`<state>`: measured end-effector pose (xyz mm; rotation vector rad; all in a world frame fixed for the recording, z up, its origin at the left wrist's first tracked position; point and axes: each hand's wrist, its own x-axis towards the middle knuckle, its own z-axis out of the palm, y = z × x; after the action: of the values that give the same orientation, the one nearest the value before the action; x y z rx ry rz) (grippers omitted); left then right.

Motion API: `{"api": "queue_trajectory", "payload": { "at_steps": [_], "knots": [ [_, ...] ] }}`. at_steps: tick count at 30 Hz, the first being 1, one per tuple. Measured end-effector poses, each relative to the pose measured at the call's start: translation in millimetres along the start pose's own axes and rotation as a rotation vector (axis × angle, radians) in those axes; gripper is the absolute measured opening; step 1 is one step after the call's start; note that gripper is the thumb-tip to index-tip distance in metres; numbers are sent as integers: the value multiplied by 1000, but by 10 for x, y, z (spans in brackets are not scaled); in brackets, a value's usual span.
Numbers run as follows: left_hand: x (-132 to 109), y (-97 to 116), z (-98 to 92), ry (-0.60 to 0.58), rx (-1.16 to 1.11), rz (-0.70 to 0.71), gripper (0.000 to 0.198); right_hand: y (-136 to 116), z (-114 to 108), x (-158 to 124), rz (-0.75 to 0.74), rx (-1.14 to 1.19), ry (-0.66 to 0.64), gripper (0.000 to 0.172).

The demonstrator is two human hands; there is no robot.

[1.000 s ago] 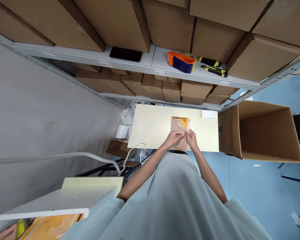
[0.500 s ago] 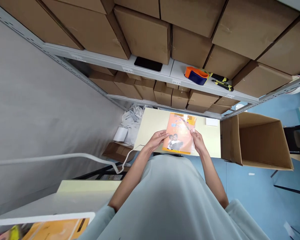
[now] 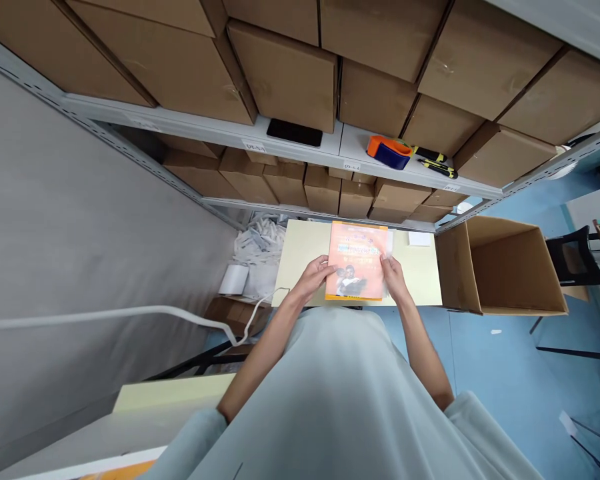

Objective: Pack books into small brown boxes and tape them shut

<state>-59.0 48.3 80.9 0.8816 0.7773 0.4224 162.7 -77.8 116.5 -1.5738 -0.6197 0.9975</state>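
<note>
An orange-pink book (image 3: 356,260) with a picture of people on its cover is held above the pale yellow table (image 3: 300,243). Clear plastic shows along its right side, so it seems to be in a sleeve. My left hand (image 3: 312,277) grips the book's left edge, thumb on the cover. On the right edge, my right hand (image 3: 394,277) is closed on the book and the plastic, thumb in front. The fingers behind the book are hidden.
A white label stack (image 3: 419,239) lies at the table's right. Beyond it stands an open carton (image 3: 510,267). Shelves of boxes (image 3: 285,73) rise in front, with a phone (image 3: 295,133), a tape dispenser (image 3: 390,152) and box cutters (image 3: 437,167). A white cable (image 3: 180,313) crosses at left.
The glare on the cover has shifted as the book has turned slightly more upright. Both hands keep their hold. The view has swung a little to the right.
</note>
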Motion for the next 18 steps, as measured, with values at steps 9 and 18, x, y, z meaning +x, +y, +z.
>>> {"api": "queue_trajectory", "payload": {
  "at_steps": [9,18],
  "knots": [
    [-16,-72,-148,35,133,135,58,69,104,-47,-17,-39,-18,64],
    [-76,34,-292,237,364,462,24,-109,132,24,-252,-110,-302,38]
  ]
}}
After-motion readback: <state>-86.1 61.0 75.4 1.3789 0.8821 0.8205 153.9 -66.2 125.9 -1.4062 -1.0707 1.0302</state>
